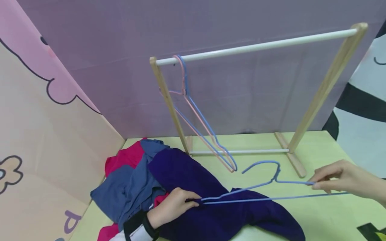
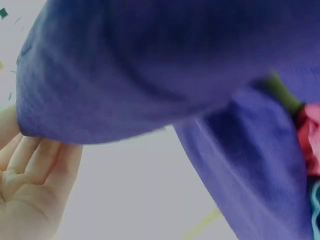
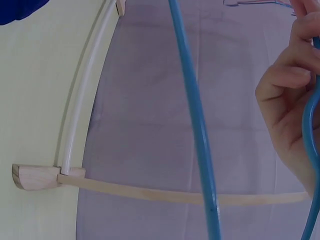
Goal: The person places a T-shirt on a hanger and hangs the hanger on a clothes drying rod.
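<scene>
My left hand (image 1: pixel 175 206) pinches a dark purple-blue garment (image 1: pixel 187 174) right at the left end of a blue hanger (image 1: pixel 276 170). That end of the hanger meets the cloth at my fingertips. In the left wrist view the fabric (image 2: pixel 150 75) hangs in a wide fold, its edge at my fingers. My right hand (image 1: pixel 343 175) grips the hanger's other shoulder, holding it with the hook up over the table. Close in the right wrist view runs the hanger's blue bar (image 3: pixel 197 120), beside curled fingers (image 3: pixel 280 82).
A clothes rack with a white rail (image 1: pixel 256 48) and wooden posts stands at the back. On its left end hang a pink hanger (image 1: pixel 197 115) and a blue hanger (image 1: pixel 200 112). Grey-blue (image 1: pixel 120 187) and red (image 1: pixel 126 157) clothes lie piled at the left of the pale table (image 1: pixel 325 150).
</scene>
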Available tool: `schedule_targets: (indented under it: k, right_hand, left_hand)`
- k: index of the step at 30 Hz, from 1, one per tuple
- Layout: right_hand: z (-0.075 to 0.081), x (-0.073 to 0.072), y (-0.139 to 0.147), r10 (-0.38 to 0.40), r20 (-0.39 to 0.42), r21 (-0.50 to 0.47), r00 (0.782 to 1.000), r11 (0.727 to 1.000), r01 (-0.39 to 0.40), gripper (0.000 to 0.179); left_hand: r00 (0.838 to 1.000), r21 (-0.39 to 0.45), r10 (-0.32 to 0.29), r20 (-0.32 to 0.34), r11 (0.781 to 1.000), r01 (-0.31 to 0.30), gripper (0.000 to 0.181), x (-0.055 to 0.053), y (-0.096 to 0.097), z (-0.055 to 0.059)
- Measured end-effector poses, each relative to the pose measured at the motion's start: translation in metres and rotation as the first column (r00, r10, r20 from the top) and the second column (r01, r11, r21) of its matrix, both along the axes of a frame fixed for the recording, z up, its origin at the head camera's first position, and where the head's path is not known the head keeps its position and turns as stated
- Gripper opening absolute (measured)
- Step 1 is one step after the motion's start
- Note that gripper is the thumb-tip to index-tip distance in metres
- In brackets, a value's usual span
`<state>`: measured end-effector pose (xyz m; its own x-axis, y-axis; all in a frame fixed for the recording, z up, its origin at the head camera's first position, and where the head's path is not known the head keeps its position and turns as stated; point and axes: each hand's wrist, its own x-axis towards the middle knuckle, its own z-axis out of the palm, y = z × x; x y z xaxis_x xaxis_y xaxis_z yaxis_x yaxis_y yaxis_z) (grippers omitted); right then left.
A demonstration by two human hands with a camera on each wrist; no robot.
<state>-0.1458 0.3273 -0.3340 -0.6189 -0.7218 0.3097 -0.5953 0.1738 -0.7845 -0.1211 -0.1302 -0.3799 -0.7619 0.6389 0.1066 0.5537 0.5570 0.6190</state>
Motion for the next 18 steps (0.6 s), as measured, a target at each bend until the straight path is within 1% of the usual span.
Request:
schedule_targets:
  k: [1,3,5,6,7,9,12,16,18]
  right_hand:
    - [-0.001,-0.001,-0.003,0.047,0.006,-0.029,0.999,0.998,-0.047,0.048]
    - [-0.003,-0.001,-0.008,0.100,0.034,-0.056,0.994,0.994,-0.098,0.048]
    - [-0.004,0.000,-0.014,0.119,0.057,-0.061,0.991,0.991,-0.115,0.047]
    - [-0.005,0.000,-0.018,0.127,0.055,-0.063,0.990,0.990,-0.124,0.047]
    - [-0.007,0.001,-0.022,0.132,0.045,-0.065,0.990,0.990,-0.129,0.046]
    - [-0.009,0.002,-0.032,0.139,0.033,-0.074,0.990,0.988,-0.137,0.045]
    - [-0.012,0.004,-0.048,0.149,-0.007,-0.101,0.989,0.984,-0.149,0.042]
    - [-0.013,0.005,-0.065,0.125,-0.025,-0.104,0.992,0.986,-0.127,0.035]
    - [-0.015,0.004,-0.072,0.107,-0.031,-0.106,0.994,0.988,-0.109,0.033]
  left_hand:
    - [1.000,-0.014,-0.008,-0.019,1.000,0.008,0.019,0.001,0.000,0.000]
    - [0.998,-0.031,-0.027,-0.050,0.999,0.025,0.018,0.003,0.000,0.001]
    - [0.997,-0.039,-0.045,-0.066,0.998,0.042,0.018,0.006,0.001,0.002]
    - [0.996,-0.041,-0.057,-0.072,0.998,0.054,0.018,0.007,0.002,0.003]
    - [0.995,-0.042,-0.067,-0.069,0.997,0.064,0.018,0.008,0.003,0.004]
    - [0.993,-0.045,-0.082,-0.084,0.996,0.078,0.018,0.011,0.005,0.006]
    - [0.990,-0.020,-0.089,-0.107,0.996,0.087,0.017,0.012,0.007,0.007]
    - [0.990,0.034,-0.062,-0.128,0.997,0.067,0.014,0.011,0.007,0.007]
    - [0.991,0.049,-0.044,-0.128,0.998,0.050,0.013,0.011,0.006,0.007]
